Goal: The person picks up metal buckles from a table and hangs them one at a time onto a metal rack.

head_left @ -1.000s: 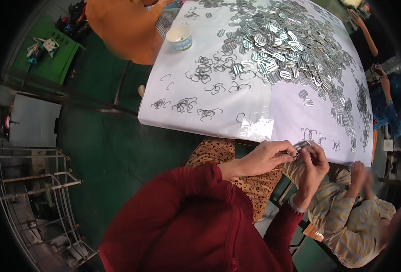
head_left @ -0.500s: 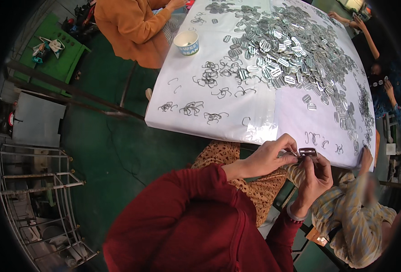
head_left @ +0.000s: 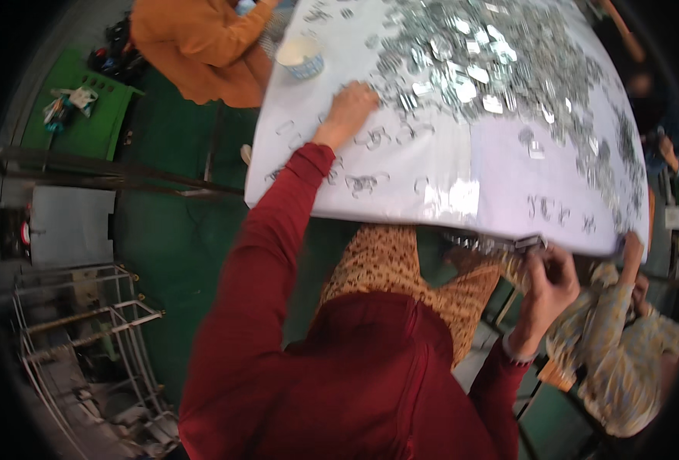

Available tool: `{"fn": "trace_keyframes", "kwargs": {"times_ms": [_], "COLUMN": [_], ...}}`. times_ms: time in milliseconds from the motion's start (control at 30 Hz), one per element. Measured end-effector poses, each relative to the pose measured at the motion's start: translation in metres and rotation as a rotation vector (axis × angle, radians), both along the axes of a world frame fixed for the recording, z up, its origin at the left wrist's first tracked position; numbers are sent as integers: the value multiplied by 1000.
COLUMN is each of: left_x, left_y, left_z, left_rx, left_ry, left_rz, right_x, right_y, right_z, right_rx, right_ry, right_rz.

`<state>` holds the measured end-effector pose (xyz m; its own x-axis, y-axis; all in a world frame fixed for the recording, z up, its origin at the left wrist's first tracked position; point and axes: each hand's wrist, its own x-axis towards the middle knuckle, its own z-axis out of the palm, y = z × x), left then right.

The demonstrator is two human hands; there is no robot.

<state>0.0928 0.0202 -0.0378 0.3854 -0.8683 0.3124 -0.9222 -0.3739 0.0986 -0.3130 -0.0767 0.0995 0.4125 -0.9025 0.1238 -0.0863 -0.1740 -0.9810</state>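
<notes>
My left hand (head_left: 351,107) reaches out over the left part of the table, fingers pointing down among the thin bent wire hooks (head_left: 374,138). Blur and the back of the hand hide whether its fingertips hold anything. At the table's near edge, my right hand (head_left: 550,280) pinches a small metal slide buckle (head_left: 530,243) between thumb and fingers. A large heap of similar shiny slotted buckles (head_left: 462,69) covers the far middle of the white-covered table (head_left: 500,176).
A paper cup (head_left: 301,60) stands at the far left of the tabletop. A person in orange (head_left: 194,46) sits at the left, another in a patterned shirt (head_left: 623,345) at the right. A metal rack (head_left: 86,322) and a green bench (head_left: 71,107) stand on the left.
My left hand has left the buckle by my right hand and stretched forward and left to the wire hooks. My right hand keeps the buckle, slightly farther right. The whole view has shifted a little.
</notes>
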Motion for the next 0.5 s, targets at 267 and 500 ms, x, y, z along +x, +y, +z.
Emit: {"fn": "trace_keyframes", "kwargs": {"times_ms": [267,500], "left_x": [-12,-35], "left_y": [1,-26], "left_z": [29,43], "left_rx": [-318,-255], "left_ry": [184,455], "left_rz": [105,257], "right_x": [11,10], "right_y": [0,-6], "right_z": [-4,-3], "right_rx": [55,59], "right_ry": [-208,-218], "right_rz": [52,75]}}
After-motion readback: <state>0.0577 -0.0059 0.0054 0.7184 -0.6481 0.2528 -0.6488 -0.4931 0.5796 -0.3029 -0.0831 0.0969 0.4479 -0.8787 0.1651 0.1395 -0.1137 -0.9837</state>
